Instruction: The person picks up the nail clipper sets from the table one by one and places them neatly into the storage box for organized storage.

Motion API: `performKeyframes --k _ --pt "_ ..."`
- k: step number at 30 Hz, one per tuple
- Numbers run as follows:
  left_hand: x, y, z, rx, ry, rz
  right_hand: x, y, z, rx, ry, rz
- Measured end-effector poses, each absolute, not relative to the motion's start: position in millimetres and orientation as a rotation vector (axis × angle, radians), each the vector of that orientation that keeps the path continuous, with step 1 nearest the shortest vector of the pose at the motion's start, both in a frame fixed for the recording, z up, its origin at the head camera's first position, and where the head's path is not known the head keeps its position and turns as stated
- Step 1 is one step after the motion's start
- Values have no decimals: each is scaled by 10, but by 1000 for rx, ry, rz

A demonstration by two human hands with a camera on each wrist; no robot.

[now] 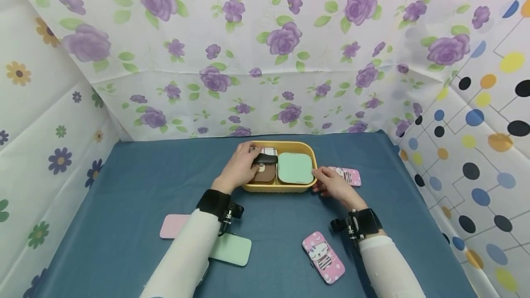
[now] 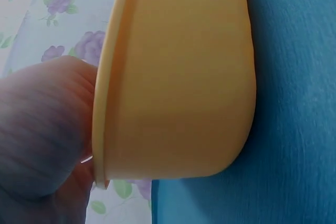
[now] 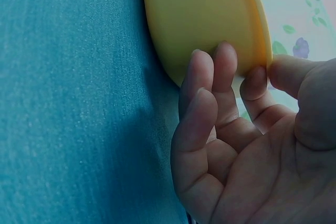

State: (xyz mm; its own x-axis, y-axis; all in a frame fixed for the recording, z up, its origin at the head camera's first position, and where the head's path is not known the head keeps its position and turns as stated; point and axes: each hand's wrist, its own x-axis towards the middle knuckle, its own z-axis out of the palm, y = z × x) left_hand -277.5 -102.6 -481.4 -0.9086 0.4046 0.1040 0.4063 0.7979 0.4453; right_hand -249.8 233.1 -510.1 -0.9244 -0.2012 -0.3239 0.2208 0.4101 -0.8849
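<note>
A yellow plastic basket (image 1: 281,189) stands toward the back of the blue-covered table. Inside it lie a mint-green square case (image 1: 295,168), a brown case (image 1: 264,174) and a plaid-topped item (image 1: 269,151). My left hand (image 1: 237,164) reaches over the basket's left rim, its thumb and fingers holding a small black object (image 1: 266,159) above the brown case. At the right end, my right hand (image 1: 335,186) pinches the rim between thumb and index finger, as the right wrist view shows. Its other fingers (image 3: 197,124) curl loosely beside the wall.
One pink cartoon case (image 1: 351,176) lies partly behind my right hand. Another pink cartoon case (image 1: 323,257) lies nearer the front. A plain pink case (image 1: 173,226) and a light green case (image 1: 233,249) are partly hidden by my left arm. Patterned cloth walls surround the table.
</note>
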Motion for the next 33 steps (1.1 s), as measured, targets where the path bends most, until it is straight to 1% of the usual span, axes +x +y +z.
performKeyframes --k 9,17,23,29,33 --pt "-2685 -1149 -4760 -742 -2879 -724 -2485 2312 -5118 21 2291 -1526" --pt "-2552 -1373 -4684 -747 -2801 -784 -2497 2323 -5116 5 2312 -1515" --pt "-2362 -1627 -4651 -691 -2788 -875 -2493 2319 -5121 11 2310 -1510" --pt "-2134 -1935 -4600 -609 -2846 -1157 -2496 2339 -5124 -14 2323 -1499" --pt "-1979 -2152 -4583 -643 -2898 -1255 -2488 2346 -5124 -21 2328 -1492"
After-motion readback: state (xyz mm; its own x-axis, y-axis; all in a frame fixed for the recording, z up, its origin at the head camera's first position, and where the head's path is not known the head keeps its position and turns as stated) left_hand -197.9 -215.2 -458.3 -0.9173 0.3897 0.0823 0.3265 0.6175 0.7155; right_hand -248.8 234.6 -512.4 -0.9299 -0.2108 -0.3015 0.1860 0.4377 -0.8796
